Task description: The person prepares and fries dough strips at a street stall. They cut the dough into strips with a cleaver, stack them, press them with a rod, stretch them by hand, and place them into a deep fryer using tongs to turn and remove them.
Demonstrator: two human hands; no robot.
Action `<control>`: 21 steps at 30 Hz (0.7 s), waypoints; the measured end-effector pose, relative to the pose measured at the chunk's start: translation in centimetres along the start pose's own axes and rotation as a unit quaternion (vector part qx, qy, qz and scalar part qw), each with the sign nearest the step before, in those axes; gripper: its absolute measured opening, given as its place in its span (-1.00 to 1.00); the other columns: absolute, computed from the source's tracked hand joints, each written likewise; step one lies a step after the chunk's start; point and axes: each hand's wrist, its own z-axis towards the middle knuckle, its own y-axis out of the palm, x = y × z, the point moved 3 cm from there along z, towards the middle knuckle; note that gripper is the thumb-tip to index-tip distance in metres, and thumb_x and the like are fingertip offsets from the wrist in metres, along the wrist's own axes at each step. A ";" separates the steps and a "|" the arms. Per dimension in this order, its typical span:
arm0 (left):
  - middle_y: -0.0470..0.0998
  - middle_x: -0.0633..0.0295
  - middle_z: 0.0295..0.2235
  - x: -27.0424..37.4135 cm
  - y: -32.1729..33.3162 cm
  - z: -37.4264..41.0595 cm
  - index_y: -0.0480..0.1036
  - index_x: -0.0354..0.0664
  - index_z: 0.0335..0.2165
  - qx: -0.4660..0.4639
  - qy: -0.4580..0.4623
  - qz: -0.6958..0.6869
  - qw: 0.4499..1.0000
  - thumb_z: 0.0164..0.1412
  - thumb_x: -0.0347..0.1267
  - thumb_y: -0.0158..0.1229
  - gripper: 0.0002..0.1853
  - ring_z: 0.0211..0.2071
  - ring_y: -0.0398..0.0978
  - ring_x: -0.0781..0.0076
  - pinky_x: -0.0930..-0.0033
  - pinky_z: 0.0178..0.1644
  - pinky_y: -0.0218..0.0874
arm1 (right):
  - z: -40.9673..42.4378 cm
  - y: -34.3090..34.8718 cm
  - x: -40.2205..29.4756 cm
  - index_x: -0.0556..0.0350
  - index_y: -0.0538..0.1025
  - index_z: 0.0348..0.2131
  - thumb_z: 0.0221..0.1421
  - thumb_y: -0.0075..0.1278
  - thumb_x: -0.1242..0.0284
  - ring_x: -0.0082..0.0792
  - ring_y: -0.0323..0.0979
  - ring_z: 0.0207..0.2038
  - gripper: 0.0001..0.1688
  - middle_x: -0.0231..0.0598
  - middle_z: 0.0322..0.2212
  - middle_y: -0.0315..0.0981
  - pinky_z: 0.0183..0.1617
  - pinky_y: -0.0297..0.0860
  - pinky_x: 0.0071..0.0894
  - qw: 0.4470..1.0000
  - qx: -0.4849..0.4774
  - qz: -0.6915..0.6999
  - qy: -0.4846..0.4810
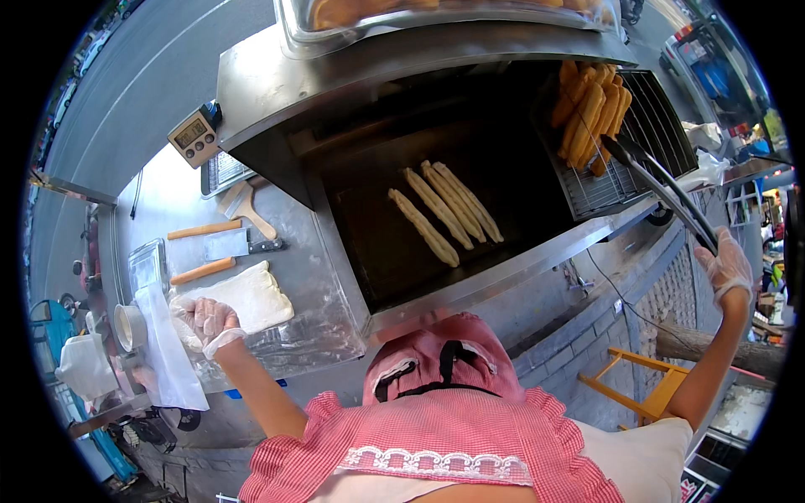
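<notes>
My right hand (726,264), in a clear plastic glove, grips a pair of long metal tongs (673,188). The tongs' tips touch or nearly touch a heap of golden fried dough sticks (591,116) on a wire draining rack (594,192). Several pale dough sticks (440,204) lie side by side in the dark oil of a rectangular metal fryer (478,289). Over on the left, my gloved left hand (207,319) is curled into a fist above the end of a flat dough sheet (251,298). Whether its fingers pinch the dough is hidden.
Two wooden rods (204,270), a dough scraper (227,244) and a wide brush (245,207) lie on the metal worktop (321,302). A digital timer (194,135) hangs at the fryer's hood. A clear container (352,31) of fried dough tops the hood. A yellow stool (654,390) stands at right.
</notes>
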 end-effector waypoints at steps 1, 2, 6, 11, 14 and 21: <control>0.09 0.50 -0.70 -1.0 -1.1 -0.2 0.45 -0.11 -0.31 0.056 0.022 0.013 0.998 0.56 -0.06 -0.06 -0.60 -0.78 0.00 0.69 0.58 -0.78 -0.12 | -1.4 0.7 -1.5 0.10 0.49 -0.10 0.30 0.11 0.06 0.17 0.57 -0.13 -0.52 0.09 -0.25 0.59 -0.03 0.40 0.08 0.999 -0.008 0.026 -0.022; 0.08 0.39 -0.52 -1.9 -1.6 -0.4 0.33 -0.09 -0.18 0.067 0.017 0.005 0.998 0.52 0.02 -0.10 -0.60 -0.65 0.06 0.59 0.51 -0.70 -0.01 | -2.4 1.7 -3.3 0.10 0.48 -0.10 0.34 0.05 0.03 0.18 0.56 -0.16 -0.51 0.09 -0.27 0.58 -0.05 0.40 0.08 0.997 -0.013 0.054 -0.044; 0.04 -0.03 0.20 -7.2 5.6 -3.7 -0.19 0.01 0.35 -0.015 -0.145 -0.083 0.986 0.38 0.36 -0.30 -0.10 -0.11 0.33 0.18 0.21 -0.35 0.43 | -3.1 10.1 -16.1 -0.09 0.34 0.35 0.38 -0.10 0.11 0.13 0.56 0.03 -0.34 0.13 -0.03 0.59 0.16 0.39 0.04 0.981 -0.155 0.083 -0.081; -0.44 -0.14 0.52 -6.8 5.7 -3.3 -0.57 0.20 0.49 -0.150 -0.189 -0.118 0.963 0.32 0.48 -0.37 0.10 0.51 -0.47 -0.36 -0.51 0.26 0.27 | 1.2 23.3 -25.2 -0.16 0.06 0.50 0.40 -0.08 -0.04 0.03 0.52 0.15 -0.10 0.12 0.10 0.53 0.20 0.43 -0.01 0.967 -0.201 0.045 -0.150; -0.37 -0.16 0.52 -5.8 5.0 -3.5 -0.48 0.34 0.50 -0.060 -0.136 -0.133 0.980 0.32 0.47 -0.41 0.02 0.50 -0.24 -0.42 -0.74 0.15 0.23 | 3.2 27.6 -26.9 -0.19 0.02 0.51 0.40 -0.06 -0.05 0.03 0.52 0.16 -0.08 0.11 0.16 0.47 0.20 0.45 -0.01 0.968 -0.208 0.014 -0.137; -0.26 -0.17 0.52 -7.9 2.7 -6.5 -0.41 0.12 0.52 -0.070 -0.094 -0.114 0.987 0.43 0.34 -0.39 -0.04 0.47 -0.08 -0.42 -0.40 0.41 0.12 | 6.3 29.6 -27.6 -0.16 0.03 0.51 0.39 -0.06 -0.07 0.03 0.52 0.16 -0.07 0.08 0.17 0.45 0.19 0.47 -0.02 0.959 -0.232 -0.020 -0.163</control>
